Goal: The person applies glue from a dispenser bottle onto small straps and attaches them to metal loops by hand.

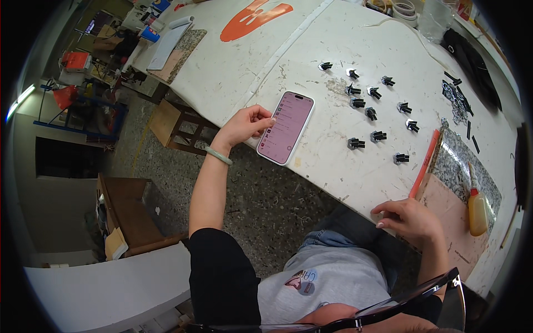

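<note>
One left hand touches the phone, long axis running away from the table edge.

A single fisheye view from a camera worn on the person's head, looking steeply down past their chest and lap. The white desk stretches up and to the right, close by, with the floor on the left. Straight edges curve near the dark, rounded rim of the picture.
</note>
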`<state>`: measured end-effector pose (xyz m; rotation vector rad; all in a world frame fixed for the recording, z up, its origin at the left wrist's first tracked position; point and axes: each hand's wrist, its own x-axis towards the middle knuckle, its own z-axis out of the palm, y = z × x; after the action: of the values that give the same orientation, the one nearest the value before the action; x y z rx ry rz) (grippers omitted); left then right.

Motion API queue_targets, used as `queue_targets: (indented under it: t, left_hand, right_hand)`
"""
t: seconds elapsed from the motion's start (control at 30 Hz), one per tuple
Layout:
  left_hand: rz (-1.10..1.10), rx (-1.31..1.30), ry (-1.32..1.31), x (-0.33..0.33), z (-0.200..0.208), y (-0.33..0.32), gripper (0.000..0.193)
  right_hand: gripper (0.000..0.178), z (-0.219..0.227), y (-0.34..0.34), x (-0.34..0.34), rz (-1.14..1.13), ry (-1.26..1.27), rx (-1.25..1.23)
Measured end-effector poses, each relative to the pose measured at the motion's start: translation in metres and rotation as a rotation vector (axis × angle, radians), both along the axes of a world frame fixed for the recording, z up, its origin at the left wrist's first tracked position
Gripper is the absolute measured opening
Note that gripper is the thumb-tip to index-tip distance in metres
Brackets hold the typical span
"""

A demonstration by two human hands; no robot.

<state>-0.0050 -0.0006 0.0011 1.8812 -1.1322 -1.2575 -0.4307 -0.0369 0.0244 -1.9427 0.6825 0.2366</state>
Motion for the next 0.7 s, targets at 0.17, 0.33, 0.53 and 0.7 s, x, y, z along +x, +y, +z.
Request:
queue_targets:
  t: [0.17,0.33,0.53,0.7]
  left_hand:
    - [-0.071,-0.016,0.053,0.005,-0.004,0.002,0.032]
    - [-0.123,-0.048,-0.021,0.006,-0.004,0.005,0.037]
    - [-0.050,0.000,0.043,0.004,0.000,0.008,0.039]
    - [-0.117,-0.134,0.011,0.000,-0.012,0.025,0.048]
  right_hand:
    - [0.029,-0.001,0.000,-0.001,-0.001,-0.003,-0.001]
    - [0.029,0.000,0.000,-0.001,0.003,0.000,-0.004]
    - [0.029,0.002,0.000,0.000,0.000,0.006,-0.008]
    - [0.029,0.001,0.000,-0.001,-0.002,-0.001,-0.002]
